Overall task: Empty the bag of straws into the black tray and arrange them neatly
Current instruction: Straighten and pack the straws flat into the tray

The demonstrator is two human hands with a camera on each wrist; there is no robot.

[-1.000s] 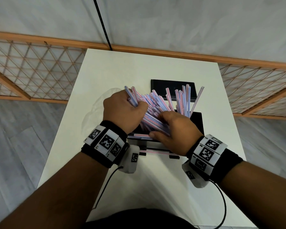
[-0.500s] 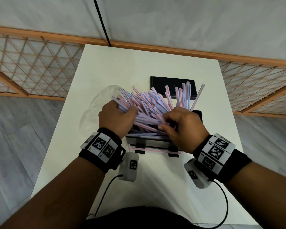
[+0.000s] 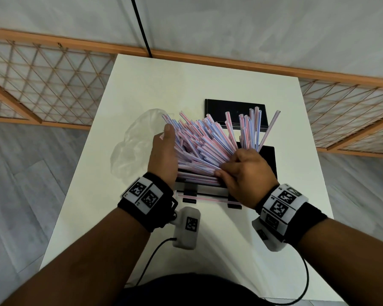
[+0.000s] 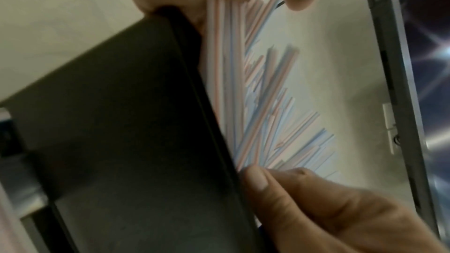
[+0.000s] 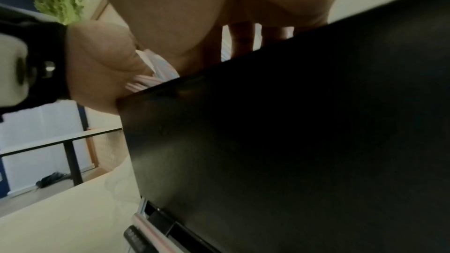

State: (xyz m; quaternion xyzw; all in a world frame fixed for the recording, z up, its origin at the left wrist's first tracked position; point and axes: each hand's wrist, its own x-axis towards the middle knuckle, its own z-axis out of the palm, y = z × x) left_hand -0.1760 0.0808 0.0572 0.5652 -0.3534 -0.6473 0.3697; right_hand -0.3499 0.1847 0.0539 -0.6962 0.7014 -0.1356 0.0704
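The straws point(image 3: 199, 146) lay in a loose fan over the black tray point(image 3: 268, 155), which stood on the white table point(image 3: 142, 89); their near ends were bunched low at the tray's front and their far ends splayed up and outward to the left. Compared with half a second earlier, the left hand point(image 3: 164, 155) had straightened: where its fingers had curled over the pile, they now lay flat along the fan's left edge, thumb tip up near the farthest straw ends, the grip spread apart and pressing sideways. The fan had spread wider to the left. The right hand point(image 3: 245, 173) had stayed at the near right of the pile, its fingers curled and pinching the bunched near ends. A smaller cluster of straws point(image 3: 250, 129) stood almost upright at the tray's right, as before. One straw point(image 3: 208, 198) lay across the tray's front ledge. The empty clear bag point(image 3: 133, 149) rested crumpled on the table just left of the left hand.
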